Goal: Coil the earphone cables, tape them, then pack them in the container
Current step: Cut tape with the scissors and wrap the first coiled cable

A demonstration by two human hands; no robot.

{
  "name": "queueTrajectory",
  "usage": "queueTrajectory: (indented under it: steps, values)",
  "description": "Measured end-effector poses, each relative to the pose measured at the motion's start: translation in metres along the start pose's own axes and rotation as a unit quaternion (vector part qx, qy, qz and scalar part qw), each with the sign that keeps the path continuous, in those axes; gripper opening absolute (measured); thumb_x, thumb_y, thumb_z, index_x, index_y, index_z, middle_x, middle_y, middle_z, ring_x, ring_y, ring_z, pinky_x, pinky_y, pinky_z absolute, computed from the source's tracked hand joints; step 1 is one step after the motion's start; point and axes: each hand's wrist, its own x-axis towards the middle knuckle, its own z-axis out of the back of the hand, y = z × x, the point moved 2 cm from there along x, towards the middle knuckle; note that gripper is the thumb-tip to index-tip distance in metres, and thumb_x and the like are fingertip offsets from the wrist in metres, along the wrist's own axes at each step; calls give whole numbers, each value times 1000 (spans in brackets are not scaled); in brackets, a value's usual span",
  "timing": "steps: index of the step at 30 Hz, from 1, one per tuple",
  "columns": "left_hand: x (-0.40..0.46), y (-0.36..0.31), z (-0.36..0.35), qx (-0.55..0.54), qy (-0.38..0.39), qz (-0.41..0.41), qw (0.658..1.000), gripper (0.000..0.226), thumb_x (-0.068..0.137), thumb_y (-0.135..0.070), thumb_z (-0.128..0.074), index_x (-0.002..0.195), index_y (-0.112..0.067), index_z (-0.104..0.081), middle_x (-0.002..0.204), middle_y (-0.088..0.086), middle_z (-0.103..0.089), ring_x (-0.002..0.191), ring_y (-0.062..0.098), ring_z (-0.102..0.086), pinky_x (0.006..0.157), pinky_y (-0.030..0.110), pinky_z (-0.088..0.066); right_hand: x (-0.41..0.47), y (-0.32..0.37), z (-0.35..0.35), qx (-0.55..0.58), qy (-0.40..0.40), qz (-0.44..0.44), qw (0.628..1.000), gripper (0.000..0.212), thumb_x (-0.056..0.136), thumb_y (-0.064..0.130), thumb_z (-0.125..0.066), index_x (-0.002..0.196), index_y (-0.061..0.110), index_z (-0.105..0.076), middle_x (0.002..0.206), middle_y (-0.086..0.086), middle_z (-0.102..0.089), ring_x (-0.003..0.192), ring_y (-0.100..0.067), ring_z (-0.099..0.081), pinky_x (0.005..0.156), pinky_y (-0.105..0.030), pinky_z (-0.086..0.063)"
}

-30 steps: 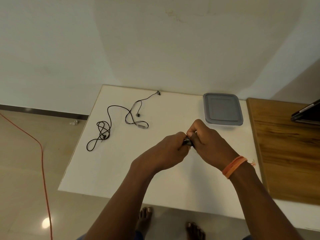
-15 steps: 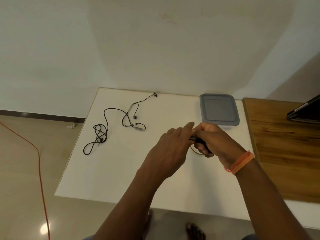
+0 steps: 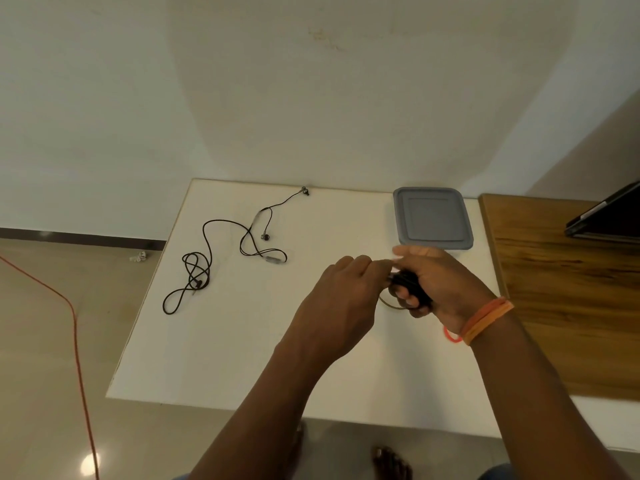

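Black coiled earphone cable (image 3: 410,289) sits above the worktop (image 3: 242,341), gripped by the right hand (image 3: 440,282) while the left hand (image 3: 346,292) pinches its end; a slackened grip could let the coil spring open.

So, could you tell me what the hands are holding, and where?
The right hand grips a coiled black earphone cable around its bundle; the left hand pinches its near end.

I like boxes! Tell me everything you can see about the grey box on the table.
The grey container is a shallow, squarish box with rounded corners, plastic by its look. Its grey lid is on, with a raised rim around a flat middle. It sits flat at the far edge of the white table, close to the wall. No hand touches it.
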Motion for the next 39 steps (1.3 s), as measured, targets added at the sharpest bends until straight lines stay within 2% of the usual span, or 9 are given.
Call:
queueTrajectory:
  steps: [3,6,12,16,20,24,27,34,39]
  values:
    - [2,1,0,-59,71,62,994,11,100,-16,-50,96,-13,-59,76,1,-55,66,21,-49,62,40,-46,7,-1,-3,-169,-107,119,973,37,101,25,-45,138,24,-43,114,-8,-64,73,-18,-66,62,-23,-55]
    - [1,6,3,-136,154,132,970,20,103,-24,-45,95,-13,-59,79,-1,-58,69,19,-52,66,39,-46,10,-7,-8,-293,-128,199,926,40,101,31,-45,138,19,-46,138,-5,-55,116,-24,-59,98,-32,-45]
    - [-1,13,16,-284,277,212,893,23,100,-23,-51,103,-8,-67,99,13,-66,90,34,-58,80,44,-48,8,-7,-13,-349,-93,232,903,26,100,29,-45,112,17,-64,105,-3,-70,81,-13,-64,77,-29,-54]
    - [-3,15,27,-364,314,232,846,19,100,-22,-51,98,-16,-69,69,-8,-49,59,4,-43,59,16,-37,8,-5,-16,-291,-60,227,928,22,98,27,-51,104,16,-69,79,4,-69,54,-12,-63,54,-17,-52]
    - [-5,13,33,-439,319,225,809,27,102,-24,-50,87,-36,-68,77,4,-42,68,16,-35,60,25,-33,7,-1,-14,-211,-38,203,956,22,96,28,-55,100,14,-72,62,5,-64,47,-13,-59,48,-18,-51]
    - [-4,15,30,-442,320,253,799,19,99,-22,-52,103,-7,-63,77,2,-43,65,13,-35,59,26,-32,6,-1,-14,-177,-24,180,967,21,97,26,-55,101,14,-72,61,4,-63,46,-9,-57,49,-16,-48]
    - [-1,14,28,-429,295,267,811,9,81,-21,-56,85,-14,-60,73,0,-44,62,11,-35,56,23,-30,6,0,-15,-137,-9,144,980,21,97,26,-54,99,16,-72,63,-5,-64,46,-8,-56,48,-18,-47]
    - [-2,11,18,-209,151,125,958,35,80,-15,-70,63,-28,-41,59,-6,-49,54,10,-42,55,22,-38,2,-2,-17,-109,46,81,990,33,98,37,-48,95,12,-69,55,-6,-57,42,-11,-44,45,-21,-39]
    - [-1,18,20,-171,144,129,966,20,82,-12,-60,66,-21,-52,56,-3,-49,52,12,-41,50,16,-31,-4,2,-10,-92,144,101,980,49,74,58,-60,105,20,-66,64,-4,-62,53,-12,-49,52,-22,-43]
